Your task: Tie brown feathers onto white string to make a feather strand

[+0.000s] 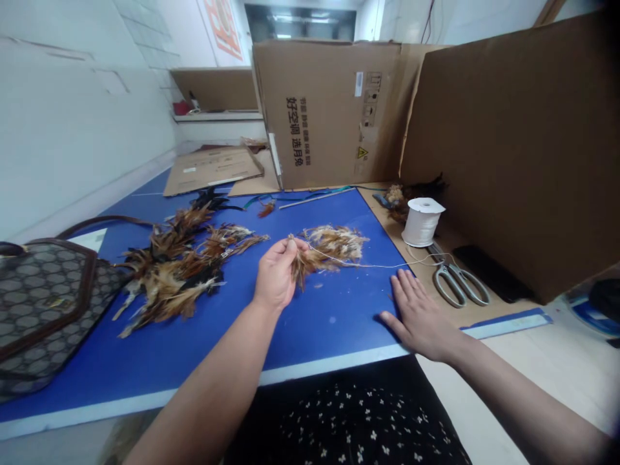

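My left hand (277,274) is closed in a pinch on a small bunch of brown feathers (303,263), held just over the blue table top (334,323). A thin white thread (378,266) runs from the pinched end across to a white spool (422,223) on the right. Behind the held bunch lies a pile of brown and cream feathers (341,242). My right hand (419,316) rests with fingers spread near the table's right front, holding nothing. Beyond its fingertips are grey-handled scissors (460,285), their blades partly hidden by the spool.
Loose brown and black feathers (179,265) cover the left of the table, beside a patterned handbag (53,303). Tall cardboard panels (334,116) stand at the back and right. A black phone-like slab (491,272) lies right of the scissors. Flat cardboard (213,169) lies back left.
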The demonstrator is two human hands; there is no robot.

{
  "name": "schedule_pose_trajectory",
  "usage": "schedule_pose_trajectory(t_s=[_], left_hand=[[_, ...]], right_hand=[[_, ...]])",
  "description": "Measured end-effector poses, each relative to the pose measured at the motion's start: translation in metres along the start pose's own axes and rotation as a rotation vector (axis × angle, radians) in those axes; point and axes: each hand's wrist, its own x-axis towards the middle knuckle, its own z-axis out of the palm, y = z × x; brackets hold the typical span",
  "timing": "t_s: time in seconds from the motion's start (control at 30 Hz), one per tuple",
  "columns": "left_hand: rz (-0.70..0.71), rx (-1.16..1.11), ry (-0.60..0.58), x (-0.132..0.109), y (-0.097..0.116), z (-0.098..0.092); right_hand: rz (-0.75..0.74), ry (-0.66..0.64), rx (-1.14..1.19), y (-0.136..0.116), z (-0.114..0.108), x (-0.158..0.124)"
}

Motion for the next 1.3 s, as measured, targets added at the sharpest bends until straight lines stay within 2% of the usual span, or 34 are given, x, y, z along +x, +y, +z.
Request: schedule_pose_trajectory(t_s=[0.07, 0.17, 0.23, 0.3, 0.4, 0.5, 0.6, 0.7, 0.77, 0.87, 1.0, 1.1, 1.2, 1.3], left_hand=[[0.027, -0.011, 0.004, 0.001, 0.003, -0.001], [0.053, -0.02, 0.005, 0.003, 0.005, -0.003], [0.058, -0.03, 0.01, 0.005, 0.005, -0.006], [0.057, -0.042, 0.015, 0.008, 0.005, -0.009], [0.05, -0.053, 0.03, 0.014, 0.005, -0.013], [0.052, -0.072, 0.039, 0.017, 0.005, -0.015], [0.043, -0.099, 0.026, 0.017, 0.006, -0.014], [0.018, -0.097, 0.029, 0.015, 0.008, -0.011], [0.013, -0.085, 0.035, 0.014, 0.008, -0.009], [0.017, -0.071, 0.036, 0.014, 0.007, -0.009], [0.006, -0.053, 0.019, 0.013, 0.005, -0.011], [-0.003, -0.054, 0.005, 0.013, 0.004, -0.012], [-0.011, -0.072, 0.001, 0.013, 0.005, -0.012], [-0.008, -0.088, -0.005, 0.013, 0.005, -0.011]], right_hand=[[-0.006, -0.083, 0.104, -0.023, -0.002, 0.033], [-0.059, -0.096, 0.161, -0.053, 0.002, 0.084], [-0.103, -0.104, 0.209, -0.065, 0.004, 0.111], [-0.132, -0.114, 0.261, -0.067, 0.002, 0.125], [-0.156, -0.131, 0.308, -0.056, -0.013, 0.115], [-0.206, -0.159, 0.315, -0.039, -0.037, 0.077], [-0.437, -0.277, 0.325, -0.035, -0.056, 0.034], [-0.636, -0.372, 0.298, -0.048, -0.057, 0.011], [-0.748, -0.381, 0.307, -0.059, -0.048, 0.015], [-0.843, -0.339, 0.318, -0.068, -0.032, 0.049], [-0.867, -0.247, 0.335, -0.06, -0.016, 0.113], [-0.81, -0.218, 0.328, -0.053, -0.013, 0.143], [-0.792, -0.202, 0.325, -0.057, -0.018, 0.141], [-0.855, -0.142, 0.354, -0.077, -0.025, 0.116]])
